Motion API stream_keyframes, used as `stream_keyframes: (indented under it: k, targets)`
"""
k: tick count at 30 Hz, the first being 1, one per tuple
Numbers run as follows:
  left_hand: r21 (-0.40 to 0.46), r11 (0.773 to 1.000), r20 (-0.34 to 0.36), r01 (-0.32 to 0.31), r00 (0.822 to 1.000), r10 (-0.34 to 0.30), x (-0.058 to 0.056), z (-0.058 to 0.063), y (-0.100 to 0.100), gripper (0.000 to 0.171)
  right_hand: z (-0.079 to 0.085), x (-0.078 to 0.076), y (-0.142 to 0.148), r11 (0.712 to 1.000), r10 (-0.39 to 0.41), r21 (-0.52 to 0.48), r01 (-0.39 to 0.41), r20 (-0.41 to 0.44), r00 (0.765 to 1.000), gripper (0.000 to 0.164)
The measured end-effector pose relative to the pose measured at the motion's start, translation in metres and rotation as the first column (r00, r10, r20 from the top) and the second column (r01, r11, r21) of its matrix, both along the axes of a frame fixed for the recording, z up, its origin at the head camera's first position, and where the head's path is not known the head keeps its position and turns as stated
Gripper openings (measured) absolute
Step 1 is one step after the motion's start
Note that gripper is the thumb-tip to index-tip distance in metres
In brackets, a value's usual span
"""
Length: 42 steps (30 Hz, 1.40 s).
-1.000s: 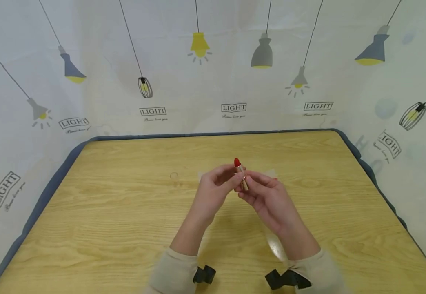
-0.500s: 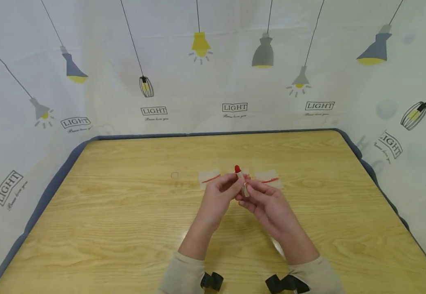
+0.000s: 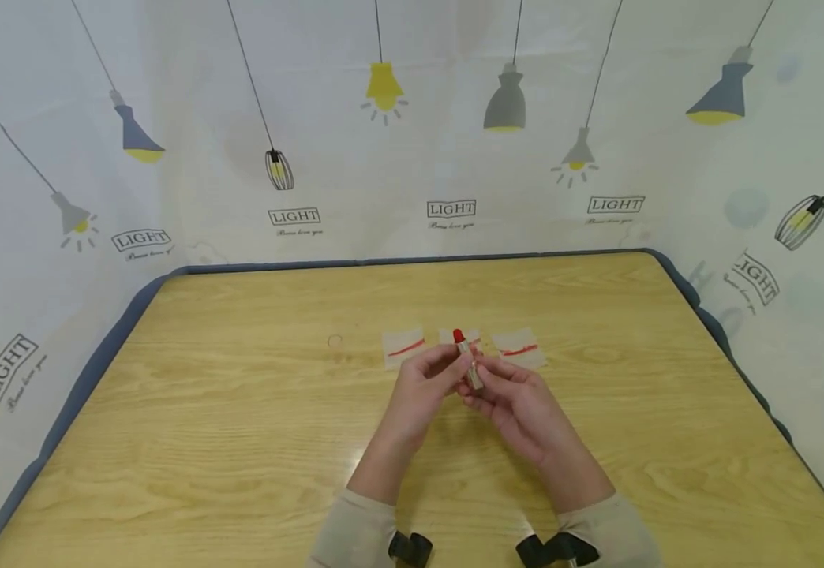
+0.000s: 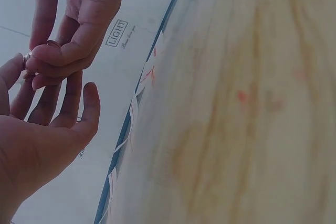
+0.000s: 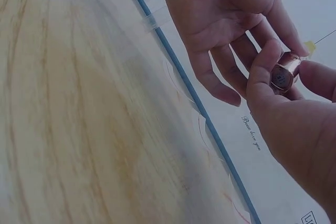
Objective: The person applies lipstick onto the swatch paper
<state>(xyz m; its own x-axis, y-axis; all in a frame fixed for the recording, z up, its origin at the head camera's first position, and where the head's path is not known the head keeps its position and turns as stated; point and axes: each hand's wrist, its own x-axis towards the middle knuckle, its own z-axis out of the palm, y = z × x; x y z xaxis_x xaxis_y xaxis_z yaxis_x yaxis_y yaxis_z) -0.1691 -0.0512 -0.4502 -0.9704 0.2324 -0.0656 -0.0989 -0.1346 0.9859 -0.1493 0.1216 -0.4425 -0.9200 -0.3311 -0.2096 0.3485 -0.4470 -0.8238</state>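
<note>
A lipstick (image 3: 463, 346) with a red tip and a shiny metallic tube is held between both hands above the table, slightly tilted, its tip pointing away from me. My left hand (image 3: 421, 390) pinches the upper part of the tube between thumb and fingers. Lower down, my right hand (image 3: 524, 406) pinches the base. From the right wrist, the round end of the lipstick base (image 5: 282, 78) shows between right thumb and fingers. In the left wrist view fingers hide most of the lipstick. Beyond the hands lie three pale paper pieces, each with a red streak: left (image 3: 394, 343), middle (image 3: 446, 338) and right (image 3: 529, 341).
The wood-grain table (image 3: 206, 410) has a dark blue edge (image 3: 412, 259). A faint ring mark (image 3: 335, 341) shows left of the papers. A white cloth (image 3: 355, 158) printed with lamps surrounds the back and sides.
Both hands and the lipstick have come slightly toward me, uncovering the paper pieces. The red tip appears to stand out a little less than a second ago.
</note>
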Motion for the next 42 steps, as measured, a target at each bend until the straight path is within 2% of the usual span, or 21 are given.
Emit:
stream_keyframes:
  k: [8, 21, 27, 34, 42]
  targets:
    - [0.011, 1.000, -0.017, 0.022, 1.000, -0.022, 0.000, 0.000, -0.001, 0.039, -0.001, 0.000, 0.002, 1.000, 0.020, -0.012, -0.021, -0.021, 1.000, 0.027]
    - [-0.001, 1.000, -0.015, 0.010, 1.000, -0.010, -0.001, 0.001, -0.003, 0.040, -0.003, 0.001, -0.001, 1.000, -0.001, 0.000, 0.001, -0.022, 1.000, 0.028]
    - [-0.019, 0.999, -0.007, -0.027, 1.000, 0.027, -0.001, 0.001, -0.003, 0.048, -0.003, 0.000, -0.003, 1.000, -0.029, 0.007, 0.029, -0.008, 1.000, 0.027]
    - [-0.001, 0.998, -0.001, -0.066, 0.998, 0.066, -0.004, 0.002, -0.004, 0.042, -0.003, -0.004, -0.010, 0.997, -0.072, 0.006, 0.072, 0.009, 0.997, 0.027]
    - [0.001, 0.997, -0.019, -0.078, 0.997, 0.078, -0.012, 0.018, -0.011, 0.038, 0.008, -0.013, -0.020, 0.996, -0.087, -0.027, 0.086, -0.012, 0.996, 0.026]
